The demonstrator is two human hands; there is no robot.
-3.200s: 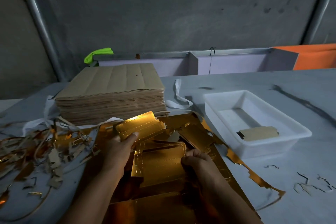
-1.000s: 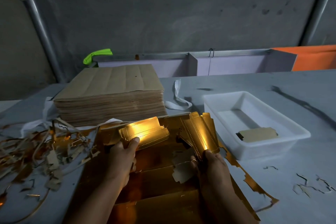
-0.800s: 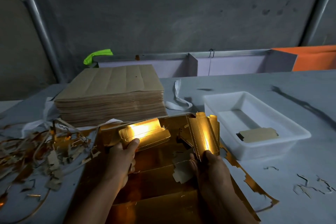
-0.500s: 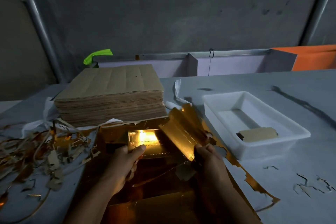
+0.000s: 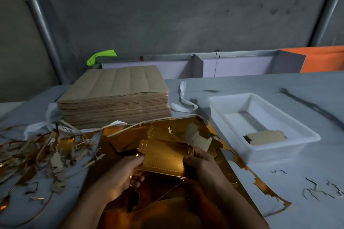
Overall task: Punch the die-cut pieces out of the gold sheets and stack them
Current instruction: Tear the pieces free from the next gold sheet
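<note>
Down at six o'clock we see left hand (image 5: 122, 174) and right hand (image 5: 202, 163) gripping opposite ends of gold pieces (image 5: 163, 158).

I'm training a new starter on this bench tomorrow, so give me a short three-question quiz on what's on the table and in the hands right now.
1. True or false: a punched piece lies brown face up in the white tray.
2. What do the left hand and right hand grip between them? A) a gold die-cut piece B) a loose scrap strip C) the tray's rim
3. Fill in: the scrap pile lies on the person's ____ side.

Key: 1 true. 2 A. 3 left.
</note>
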